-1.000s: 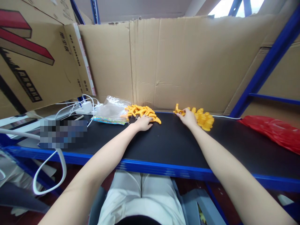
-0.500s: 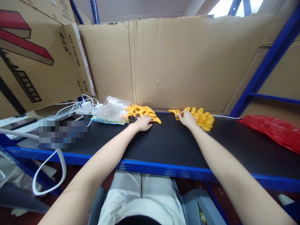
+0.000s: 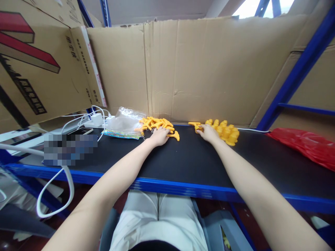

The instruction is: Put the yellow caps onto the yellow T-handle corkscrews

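Observation:
My left hand [image 3: 159, 136] is at the front of a heap of small yellow plastic pieces [image 3: 157, 122]. Its fingers are curled on one branched yellow piece [image 3: 177, 136], whose end sticks out to the right of the fingertips. My right hand [image 3: 208, 133] has thumb and fingers around another yellow piece [image 3: 195, 124] standing at the left end of a group. Behind and right of that hand, several upright yellow pieces [image 3: 227, 131] stand close together in rows. Their exact kind is too small to make out.
A clear plastic bag [image 3: 125, 122] lies left of the heap. White cables and chargers [image 3: 97, 119] and a phone [image 3: 80, 131] are farther left. A red plastic bag [image 3: 303, 144] lies at the right on the black tabletop [image 3: 180, 160]. Cardboard [image 3: 209, 69] walls the back.
The yellow piece by my left hand has turned and now points more downward, and the left fingers have curled in. My right hand has barely shifted.

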The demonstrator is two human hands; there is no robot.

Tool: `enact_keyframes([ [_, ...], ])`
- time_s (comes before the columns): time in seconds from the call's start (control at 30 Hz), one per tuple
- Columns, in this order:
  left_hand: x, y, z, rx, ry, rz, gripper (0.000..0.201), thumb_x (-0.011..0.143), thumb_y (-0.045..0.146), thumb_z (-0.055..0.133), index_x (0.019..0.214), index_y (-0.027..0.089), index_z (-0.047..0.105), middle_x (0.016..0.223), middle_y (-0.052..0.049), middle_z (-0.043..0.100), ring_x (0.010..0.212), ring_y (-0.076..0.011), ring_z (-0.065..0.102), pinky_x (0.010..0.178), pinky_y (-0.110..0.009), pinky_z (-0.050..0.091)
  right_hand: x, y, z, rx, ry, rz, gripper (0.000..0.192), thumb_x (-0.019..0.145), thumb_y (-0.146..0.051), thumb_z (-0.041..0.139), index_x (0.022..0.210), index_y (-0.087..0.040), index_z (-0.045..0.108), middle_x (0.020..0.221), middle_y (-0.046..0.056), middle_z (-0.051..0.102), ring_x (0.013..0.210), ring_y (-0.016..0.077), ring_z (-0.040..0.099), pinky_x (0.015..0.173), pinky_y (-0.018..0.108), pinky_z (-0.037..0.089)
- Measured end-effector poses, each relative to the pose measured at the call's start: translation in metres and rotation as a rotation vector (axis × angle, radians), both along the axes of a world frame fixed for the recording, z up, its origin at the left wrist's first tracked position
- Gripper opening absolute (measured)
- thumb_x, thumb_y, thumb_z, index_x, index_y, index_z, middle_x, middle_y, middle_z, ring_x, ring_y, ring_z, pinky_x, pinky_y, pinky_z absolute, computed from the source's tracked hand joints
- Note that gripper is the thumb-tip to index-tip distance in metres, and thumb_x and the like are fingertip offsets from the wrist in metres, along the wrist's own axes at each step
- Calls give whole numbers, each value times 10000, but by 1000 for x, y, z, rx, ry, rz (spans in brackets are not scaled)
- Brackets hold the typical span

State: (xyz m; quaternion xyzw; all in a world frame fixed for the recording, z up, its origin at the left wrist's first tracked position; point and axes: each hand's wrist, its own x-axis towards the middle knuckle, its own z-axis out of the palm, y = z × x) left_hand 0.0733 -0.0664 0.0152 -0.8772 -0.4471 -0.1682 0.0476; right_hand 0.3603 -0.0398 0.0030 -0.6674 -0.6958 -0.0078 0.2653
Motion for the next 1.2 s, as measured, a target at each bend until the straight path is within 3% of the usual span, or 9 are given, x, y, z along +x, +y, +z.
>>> enact_keyframes([
  [0.17, 0, 8, -5, 52, -27, 23, 188, 855, 280, 494, 1007, 244, 598, 1083, -85, 609, 1102, -283, 479, 900, -489, 385, 5, 6, -2, 31, -28, 34, 459, 804, -265, 552, 1252, -169, 527, 1255, 178, 538, 1145, 320, 501, 919, 463, 373],
  [0.37, 2, 7, -1, 35, -123, 39, 180, 862, 227, 477, 997, 189, 589, 1055, -118, 618, 1079, -295, 507, 891, -481, 387, 8, 5, 1, -19, 24, -71, 423, 779, -260, 587, 1191, -162, 571, 1161, 209, 580, 1100, 374, 519, 891, 493, 383],
  [0.57, 2, 3, 5, 88, -211, 11, 206, 907, 213, 392, 1061, 183, 524, 1083, -109, 628, 1053, -244, 553, 891, -426, 407, 4, 1, 4, -37, 95, -14, 407, 789, -279, 560, 1184, -184, 573, 1079, 210, 618, 1059, 405, 535, 876, 525, 385],
  [0.73, 1, -1, 11, 144, -306, 1, 200, 914, 262, 415, 1080, 195, 503, 1062, -85, 644, 984, -223, 590, 852, -399, 416, 5, 2, 3, -69, 53, -1, 404, 796, -204, 525, 1197, -175, 564, 1125, 196, 609, 1058, 361, 550, 892, 480, 393],
  [0.93, 2, -1, 14, 149, -367, -18, 152, 839, 285, 560, 955, 188, 584, 809, -37, 663, 787, -197, 622, 733, -316, 443, -2, -4, 10, 35, -88, -40, 358, 823, -196, 492, 1166, -136, 578, 1241, 203, 525, 1115, 340, 514, 913, 451, 392],
  [1.03, 5, -1, 13, 120, -477, -43, 140, 816, 269, 591, 933, 193, 598, 717, -2, 631, 696, -156, 603, 676, -273, 440, -8, -6, 14, 85, -139, -17, 296, 841, -191, 466, 1091, -115, 604, 1165, 188, 574, 1079, 301, 545, 898, 409, 414],
  [1.2, 13, -1, 13, 72, -703, -82, 127, 781, 252, 628, 881, 180, 594, 648, 33, 568, 631, -106, 565, 636, -227, 431, -12, 2, 8, 42, -82, 91, 250, 828, -167, 485, 1033, -127, 621, 968, 120, 669, 873, 218, 621, 800, 326, 461],
])
